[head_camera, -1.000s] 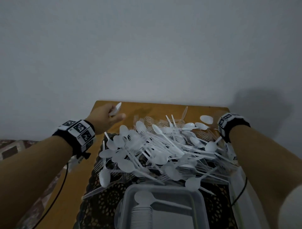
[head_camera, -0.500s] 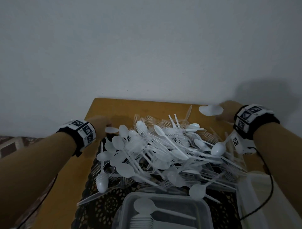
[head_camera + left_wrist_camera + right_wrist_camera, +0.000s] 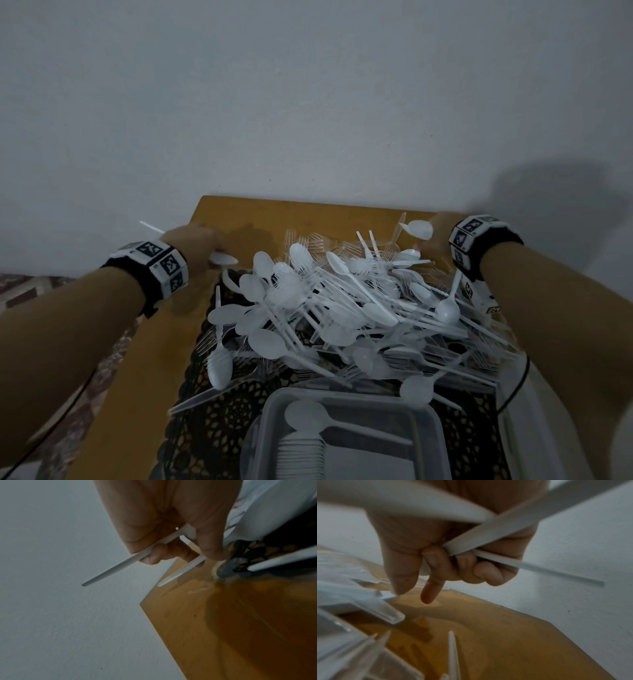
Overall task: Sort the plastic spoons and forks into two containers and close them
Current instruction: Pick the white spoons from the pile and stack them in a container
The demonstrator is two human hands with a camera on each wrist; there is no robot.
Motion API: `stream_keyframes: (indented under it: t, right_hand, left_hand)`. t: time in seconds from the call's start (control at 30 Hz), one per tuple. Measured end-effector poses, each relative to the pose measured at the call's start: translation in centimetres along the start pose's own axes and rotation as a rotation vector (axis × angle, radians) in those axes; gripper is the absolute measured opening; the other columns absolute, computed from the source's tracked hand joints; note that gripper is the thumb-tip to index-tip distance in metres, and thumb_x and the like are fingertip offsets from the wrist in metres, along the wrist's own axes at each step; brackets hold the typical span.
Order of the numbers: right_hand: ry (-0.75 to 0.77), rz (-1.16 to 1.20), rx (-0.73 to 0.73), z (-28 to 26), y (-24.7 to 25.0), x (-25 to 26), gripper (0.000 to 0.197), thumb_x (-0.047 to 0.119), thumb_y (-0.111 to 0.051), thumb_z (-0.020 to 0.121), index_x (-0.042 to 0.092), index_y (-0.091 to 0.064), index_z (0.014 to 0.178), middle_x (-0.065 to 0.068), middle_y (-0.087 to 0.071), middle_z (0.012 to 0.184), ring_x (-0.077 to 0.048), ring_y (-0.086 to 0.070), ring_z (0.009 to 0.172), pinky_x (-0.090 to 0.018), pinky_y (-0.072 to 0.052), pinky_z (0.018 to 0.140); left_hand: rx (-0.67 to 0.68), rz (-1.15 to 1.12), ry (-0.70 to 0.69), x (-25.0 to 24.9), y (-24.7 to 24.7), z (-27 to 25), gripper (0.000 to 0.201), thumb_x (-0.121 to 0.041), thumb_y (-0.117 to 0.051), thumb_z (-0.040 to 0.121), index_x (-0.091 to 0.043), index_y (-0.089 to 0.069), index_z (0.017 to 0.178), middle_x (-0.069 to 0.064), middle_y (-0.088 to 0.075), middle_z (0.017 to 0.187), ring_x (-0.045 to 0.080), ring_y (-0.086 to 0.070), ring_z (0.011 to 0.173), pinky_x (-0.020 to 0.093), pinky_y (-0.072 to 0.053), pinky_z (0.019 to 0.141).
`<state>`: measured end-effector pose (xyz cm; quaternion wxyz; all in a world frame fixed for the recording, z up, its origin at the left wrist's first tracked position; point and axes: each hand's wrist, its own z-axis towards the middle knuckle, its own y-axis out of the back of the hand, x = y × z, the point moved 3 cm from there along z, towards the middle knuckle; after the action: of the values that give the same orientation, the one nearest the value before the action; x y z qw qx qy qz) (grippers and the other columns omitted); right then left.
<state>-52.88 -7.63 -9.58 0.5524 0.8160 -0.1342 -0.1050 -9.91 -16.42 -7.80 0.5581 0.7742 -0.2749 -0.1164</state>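
- A clear plastic container [image 3: 346, 431] sat at the near edge of the counter [image 3: 260, 212], open on top, on a dark lace mat [image 3: 212, 425].
- Inside it lay one white spoon [image 3: 308, 416] with its handle running right, above a neat stack of ridged white pieces [image 3: 301, 452] too dim to tell as spoons or forks.
- A second pale container [image 3: 534, 431] showed only as an edge at the right, mostly hidden behind the right forearm; its contents could not be seen.
- Just beyond the near container, a heap of white spoons and clear forks [image 3: 346, 301] covered the mat, unsorted.
- The left hand [image 3: 193, 243] was at the far left of the heap; its fingers [image 3: 154, 555] were curled around white spoon handles [image 3: 113, 572], one bowl [image 3: 223, 258] showing beside the hand.
- The right hand [image 3: 436, 236] was at the far right corner of the heap, its fingers [image 3: 489, 573] curled around white spoon handles [image 3: 537, 568], a bowl [image 3: 418, 229] sticking out to its left; its forefinger [image 3: 431, 588] pointed down toward the counter.
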Motion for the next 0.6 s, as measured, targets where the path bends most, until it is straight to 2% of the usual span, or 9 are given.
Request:
stream_keyframes:
  t: [0.07,0.13,0.2,0.3,0.37,0.4,0.47,0.53,0.6]
  right_hand:
    - [-0.015,0.049,-0.021,0.1,0.4,-0.2,0.042,0.053,-0.066,0.085,0.015,-0.051,0.074,-0.003,-0.054,0.071,-0.021,-0.052,0.065,-0.032,-0.041,0.067]
    - [-0.047,0.112,-0.045,0.0,1.0,-1.0,0.047,0.057,-0.06,0.087,0.014,-0.048,0.071,-0.004,-0.055,0.073,-0.022,-0.052,0.066,-0.033,-0.042,0.068]
    - [-0.063,0.237,-0.105,-0.4,1.6,-1.9,0.049,0.057,-0.053,0.091,0.009,-0.053,0.081,-0.008,-0.057,0.084,-0.025,-0.054,0.072,-0.034,-0.043,0.07]
    - [-0.049,0.464,-0.355,-1.4,3.1,-3.3,0.043,0.053,-0.049,0.095,0.011,-0.052,0.087,-0.01,-0.057,0.091,-0.027,-0.053,0.079,-0.034,-0.037,0.071]
    - [-0.027,0.46,-0.51,-2.4,4.3,-3.9,0.039,0.048,-0.047,0.097,0.009,-0.05,0.091,-0.013,-0.055,0.092,-0.03,-0.053,0.083,-0.033,-0.033,0.071]
    - [-0.012,0.411,-0.526,-2.7,4.8,-4.0,0.039,0.045,-0.047,0.098,0.006,-0.053,0.095,-0.015,-0.056,0.095,-0.033,-0.055,0.088,-0.035,-0.035,0.073]
    - [0.01,0.259,-0.408,-3.1,4.8,-3.8,0.039,0.039,-0.051,0.097,0.001,-0.059,0.103,-0.018,-0.06,0.102,-0.034,-0.058,0.095,-0.037,-0.041,0.078]
    - [-0.004,0.066,-0.194,-3.4,3.4,-3.6,0.034,0.038,-0.057,0.093,0.006,-0.059,0.082,-0.011,-0.061,0.084,-0.026,-0.057,0.072,-0.033,-0.044,0.07]
    - [-0.029,-0.03,-0.028,-3.8,1.4,-3.0,0.042,0.05,-0.062,0.086,0.015,-0.049,0.065,-0.003,-0.052,0.063,-0.019,-0.047,0.054,-0.03,-0.043,0.059]
  left_hand:
    - [-0.034,-0.048,0.022,0.8,1.0,-0.5,0.022,-0.038,-0.057,0.095,-0.03,-0.064,0.115,0.002,-0.051,0.099,0.025,-0.052,0.107,0.038,-0.047,0.089]
    - [-0.052,-0.09,0.057,1.3,2.0,-1.0,0.017,-0.041,-0.05,0.098,-0.032,-0.061,0.108,0.002,-0.048,0.094,0.029,-0.054,0.102,0.037,-0.046,0.086]
    - [-0.095,-0.154,0.096,1.3,3.0,-1.3,0.017,-0.036,-0.047,0.099,-0.025,-0.06,0.097,0.006,-0.051,0.092,0.029,-0.056,0.092,0.038,-0.047,0.082]
    - [-0.161,-0.327,0.085,-0.4,4.1,-1.2,0.03,-0.035,-0.041,0.102,-0.014,-0.053,0.084,0.013,-0.058,0.079,0.024,-0.052,0.065,0.034,-0.043,0.062]
    - [-0.205,-0.466,0.039,-2.8,4.8,-1.3,0.041,-0.041,-0.036,0.102,-0.009,-0.051,0.081,0.011,-0.053,0.066,0.022,-0.044,0.055,0.032,-0.035,0.053]
    - [-0.235,-0.51,0.008,-4.2,5.3,-1.5,0.048,-0.047,-0.035,0.1,-0.008,-0.051,0.077,0.009,-0.05,0.06,0.022,-0.042,0.052,0.031,-0.032,0.051]
    - [-0.28,-0.529,-0.075,-7.2,6.0,-1.6,0.051,-0.054,-0.041,0.096,-0.013,-0.045,0.065,0.001,-0.043,0.052,0.017,-0.038,0.046,0.028,-0.027,0.048]
    - [-0.235,-0.495,-0.149,-10.1,6.4,-1.2,0.047,-0.053,-0.051,0.093,-0.019,-0.042,0.063,-0.005,-0.043,0.052,0.011,-0.039,0.045,0.025,-0.027,0.046]
    - [-0.137,-0.431,-0.178,-12.6,6.4,0.0,0.041,-0.05,-0.055,0.092,-0.02,-0.046,0.067,-0.004,-0.05,0.059,0.011,-0.046,0.051,0.024,-0.032,0.047]
